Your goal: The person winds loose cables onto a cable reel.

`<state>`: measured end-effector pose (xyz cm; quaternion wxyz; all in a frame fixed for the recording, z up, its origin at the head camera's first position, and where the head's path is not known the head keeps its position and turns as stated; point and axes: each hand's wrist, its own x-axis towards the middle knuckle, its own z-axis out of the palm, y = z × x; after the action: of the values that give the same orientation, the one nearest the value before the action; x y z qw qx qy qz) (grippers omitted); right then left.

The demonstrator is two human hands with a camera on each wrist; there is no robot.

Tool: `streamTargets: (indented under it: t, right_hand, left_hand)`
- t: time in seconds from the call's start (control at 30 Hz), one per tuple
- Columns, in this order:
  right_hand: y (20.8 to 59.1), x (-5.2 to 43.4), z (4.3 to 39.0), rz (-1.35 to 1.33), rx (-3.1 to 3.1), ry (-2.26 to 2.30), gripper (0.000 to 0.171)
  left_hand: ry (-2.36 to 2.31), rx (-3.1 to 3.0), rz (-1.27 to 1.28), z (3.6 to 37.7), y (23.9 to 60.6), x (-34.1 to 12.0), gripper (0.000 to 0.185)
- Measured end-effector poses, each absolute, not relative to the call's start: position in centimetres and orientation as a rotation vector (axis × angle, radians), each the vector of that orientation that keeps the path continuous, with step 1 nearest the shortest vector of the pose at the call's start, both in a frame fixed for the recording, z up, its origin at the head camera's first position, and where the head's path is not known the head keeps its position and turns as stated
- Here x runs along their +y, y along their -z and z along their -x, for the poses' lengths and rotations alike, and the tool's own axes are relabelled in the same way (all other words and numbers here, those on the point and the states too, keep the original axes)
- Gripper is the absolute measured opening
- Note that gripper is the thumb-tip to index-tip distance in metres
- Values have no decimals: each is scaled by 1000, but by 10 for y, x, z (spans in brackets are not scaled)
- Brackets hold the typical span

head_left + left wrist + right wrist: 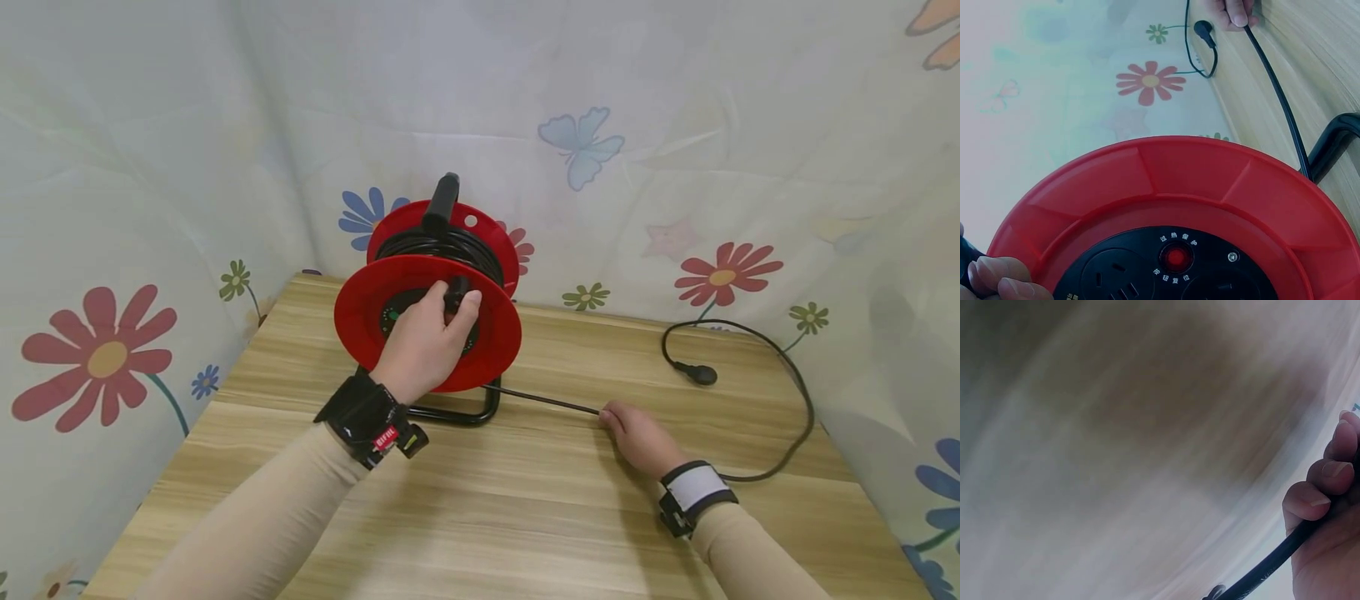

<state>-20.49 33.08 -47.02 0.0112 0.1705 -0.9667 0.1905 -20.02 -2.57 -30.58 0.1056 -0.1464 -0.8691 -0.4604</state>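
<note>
A red cable reel (352, 321) stands upright on its black tube frame (457, 417), with black cable (442, 243) wound between its two discs. My left hand (427, 337) grips the black crank knob (457, 289) on the near disc. In the left wrist view the disc's black socket panel (1147, 275) shows a red button (1175, 257). To the right, my right hand (643, 437) holds the loose cable (543, 401), which runs from the reel's underside into the fingers. Curled fingers (1307, 501) wrap the cable in the right wrist view.
Beyond my right hand the cable loops across the wooden table (525, 517) and ends in a black plug (702, 375). A black carrying handle (441, 202) tops the reel. Flower-print cloth (487, 92) hangs right behind the table and along both sides.
</note>
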Motion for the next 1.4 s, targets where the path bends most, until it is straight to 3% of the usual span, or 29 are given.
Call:
streamTargets:
  t: [1.4]
  right_hand:
    - [465,308,205,-555,-3018,-598,15]
  left_hand:
    - [1299,-2612,390,197,311,-6,36]
